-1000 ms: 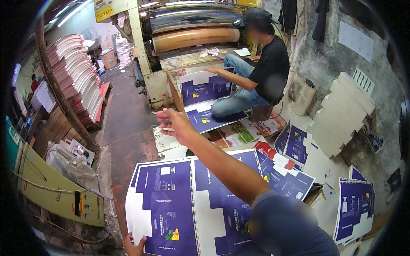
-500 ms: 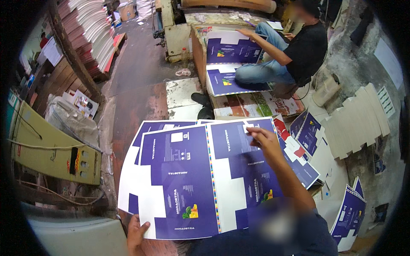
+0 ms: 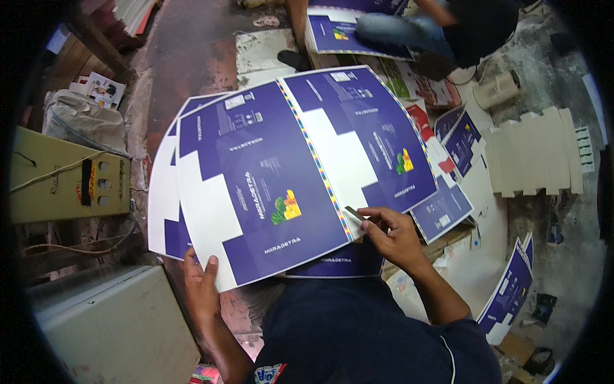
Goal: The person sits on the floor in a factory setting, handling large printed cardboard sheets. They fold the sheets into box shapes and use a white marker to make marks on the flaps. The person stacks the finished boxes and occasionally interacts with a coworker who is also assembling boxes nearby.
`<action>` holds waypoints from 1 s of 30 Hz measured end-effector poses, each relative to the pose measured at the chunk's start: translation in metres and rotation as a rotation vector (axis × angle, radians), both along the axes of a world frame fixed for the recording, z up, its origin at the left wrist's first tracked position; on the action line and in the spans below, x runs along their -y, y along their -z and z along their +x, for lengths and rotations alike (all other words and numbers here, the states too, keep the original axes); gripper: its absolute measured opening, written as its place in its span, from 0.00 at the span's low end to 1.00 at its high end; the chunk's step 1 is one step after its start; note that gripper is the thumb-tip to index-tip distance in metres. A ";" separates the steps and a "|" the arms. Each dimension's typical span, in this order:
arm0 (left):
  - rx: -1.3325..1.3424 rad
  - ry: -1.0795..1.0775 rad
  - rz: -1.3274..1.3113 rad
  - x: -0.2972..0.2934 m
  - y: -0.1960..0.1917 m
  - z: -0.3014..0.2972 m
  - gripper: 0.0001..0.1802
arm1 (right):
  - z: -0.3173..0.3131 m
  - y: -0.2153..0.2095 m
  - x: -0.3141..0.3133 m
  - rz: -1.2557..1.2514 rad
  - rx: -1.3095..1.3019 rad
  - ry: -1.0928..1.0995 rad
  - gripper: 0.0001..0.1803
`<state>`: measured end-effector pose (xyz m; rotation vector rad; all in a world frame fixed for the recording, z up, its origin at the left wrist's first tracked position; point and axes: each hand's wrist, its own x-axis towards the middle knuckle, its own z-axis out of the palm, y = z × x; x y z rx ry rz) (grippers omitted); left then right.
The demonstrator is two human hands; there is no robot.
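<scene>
A large printed sheet (image 3: 275, 147), purple and white with fruit pictures and a coloured dotted strip down its middle, is tilted up in front of me. My left hand (image 3: 203, 281) grips its near left corner, thumb on top and fingers beneath. At the near edge, beside the dotted strip, my right hand (image 3: 390, 233) pinches a small thin dark blade (image 3: 353, 212) between thumb and fingers. A second sheet (image 3: 163, 192) shows behind the left side of the first. Another purple sheet (image 3: 336, 265) lies below the near edge, partly hidden.
Across from me, a seated person (image 3: 483, 29) is beside a stack of purple sheets (image 3: 326, 41). Stacked grey-white cut board (image 3: 534, 153) stands to the right, with more purple sheets (image 3: 511, 291) nearer. A yellowish metal cabinet (image 3: 64, 176) and a pale box (image 3: 121, 326) are at my left.
My right hand has come down from the sheet's far right part to its near edge. The view has tipped downward, and the sheet bows more.
</scene>
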<state>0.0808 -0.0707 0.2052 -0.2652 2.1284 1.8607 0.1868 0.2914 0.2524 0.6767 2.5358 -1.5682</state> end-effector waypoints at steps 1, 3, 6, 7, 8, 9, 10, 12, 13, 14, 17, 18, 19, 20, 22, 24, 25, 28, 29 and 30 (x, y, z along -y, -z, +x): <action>0.005 -0.011 0.004 -0.001 0.000 0.003 0.25 | 0.005 -0.003 0.004 0.020 0.023 -0.030 0.14; -0.003 -0.036 0.021 -0.005 -0.004 0.004 0.25 | 0.012 -0.008 0.009 0.027 0.028 -0.024 0.13; 0.038 -0.025 0.060 -0.007 -0.011 0.003 0.26 | 0.016 -0.023 0.011 0.061 0.103 -0.060 0.13; 0.058 -0.027 0.081 -0.008 -0.012 0.003 0.26 | 0.017 -0.025 0.011 0.082 0.103 -0.076 0.13; 0.070 -0.024 0.095 -0.007 -0.012 0.002 0.26 | 0.017 -0.027 0.012 0.102 0.099 -0.091 0.14; 0.081 -0.021 0.110 -0.006 -0.011 0.002 0.26 | 0.016 -0.028 0.012 0.123 0.096 -0.106 0.14; 0.092 -0.020 0.125 -0.005 -0.011 0.002 0.26 | 0.017 -0.027 0.014 0.133 0.075 -0.105 0.14; 0.097 -0.048 0.089 -0.009 -0.015 0.001 0.27 | 0.016 -0.025 0.015 0.158 0.023 -0.106 0.14; 0.100 -0.063 0.071 -0.009 -0.017 0.001 0.27 | 0.018 -0.023 0.017 0.193 0.034 -0.145 0.13; 0.103 -0.062 0.066 -0.007 -0.015 0.000 0.27 | 0.018 -0.021 0.017 0.234 0.035 -0.185 0.13; 0.088 -0.046 0.066 0.000 -0.007 -0.002 0.28 | 0.018 -0.028 0.014 0.309 0.079 -0.306 0.14; 0.083 -0.038 0.064 -0.001 -0.011 -0.002 0.28 | 0.019 -0.026 0.013 0.308 0.084 -0.340 0.14; 0.078 -0.028 0.061 -0.002 -0.016 -0.003 0.28 | 0.021 -0.025 0.013 0.307 0.091 -0.374 0.14; 0.097 -0.042 0.121 -0.004 -0.020 -0.003 0.28 | 0.024 -0.021 0.014 0.326 0.116 -0.412 0.14; 0.140 -0.067 0.230 -0.007 -0.025 -0.001 0.27 | 0.028 -0.018 0.018 0.279 0.166 -0.465 0.15; 0.120 -0.071 0.243 0.003 -0.012 0.003 0.28 | 0.029 -0.028 0.016 0.153 0.239 -0.583 0.14; 0.114 -0.076 0.249 0.004 -0.005 0.001 0.28 | 0.030 -0.038 0.010 0.007 0.163 -0.608 0.14; 0.111 -0.084 0.258 -0.003 -0.015 -0.001 0.28 | 0.026 -0.066 -0.008 -0.271 0.032 -0.651 0.15; 0.077 -0.088 0.263 -0.001 -0.010 0.000 0.27 | 0.025 -0.066 -0.011 -0.121 -0.055 -0.586 0.16; 0.078 -0.082 0.272 0.003 -0.003 -0.001 0.27 | 0.025 -0.065 -0.012 0.028 -0.141 -0.513 0.16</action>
